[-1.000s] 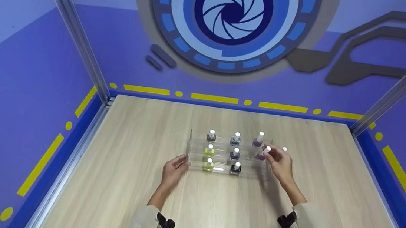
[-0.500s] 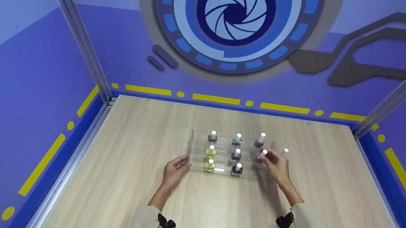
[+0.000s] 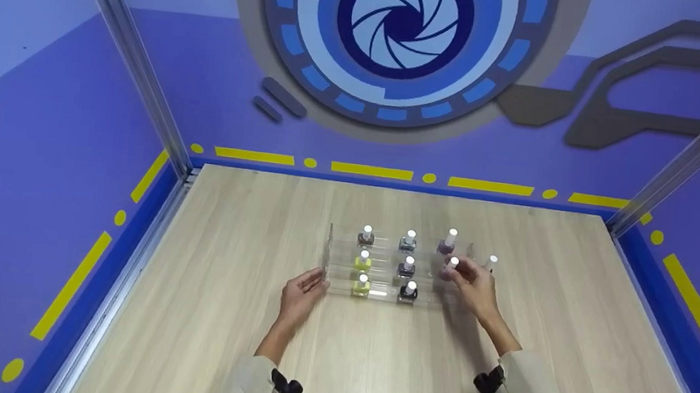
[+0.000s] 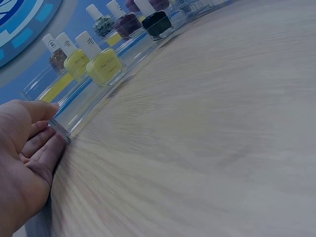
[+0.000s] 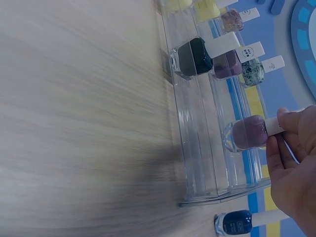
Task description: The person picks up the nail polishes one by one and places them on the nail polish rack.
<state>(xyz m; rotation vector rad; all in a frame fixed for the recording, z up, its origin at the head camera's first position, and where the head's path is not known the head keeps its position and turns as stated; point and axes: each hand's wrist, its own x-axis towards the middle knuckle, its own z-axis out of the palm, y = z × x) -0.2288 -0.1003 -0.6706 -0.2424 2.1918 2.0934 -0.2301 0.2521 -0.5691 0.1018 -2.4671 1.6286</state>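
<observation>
A clear stepped display rack [image 3: 381,293] stands on the table, with nail polish bottles on its tiers. At its left end, my left hand [image 3: 300,297] holds the end panel, the thumb over the panel and the fingers [image 4: 49,150] along its outer side. My right hand [image 3: 477,289] pinches the white cap of a mauve nail polish bottle [image 5: 249,132]. That bottle is at the middle tier's right part; whether its base rests fully on the shelf I cannot tell. Behind it, another purple bottle [image 3: 447,245] stands on the top tier.
Yellow bottles [image 3: 360,287] and a glittery brown one [image 3: 366,238] line the rack's left side. Its middle column has a black bottle [image 3: 407,293], a dark purple one [image 3: 406,269] and a speckled one [image 3: 407,244]. A dark blue bottle [image 5: 237,222] stands right of the rack.
My right hand has moved slightly left and down with the mauve bottle, lowering it toward the middle tier. My left hand stays at the rack's left end.
</observation>
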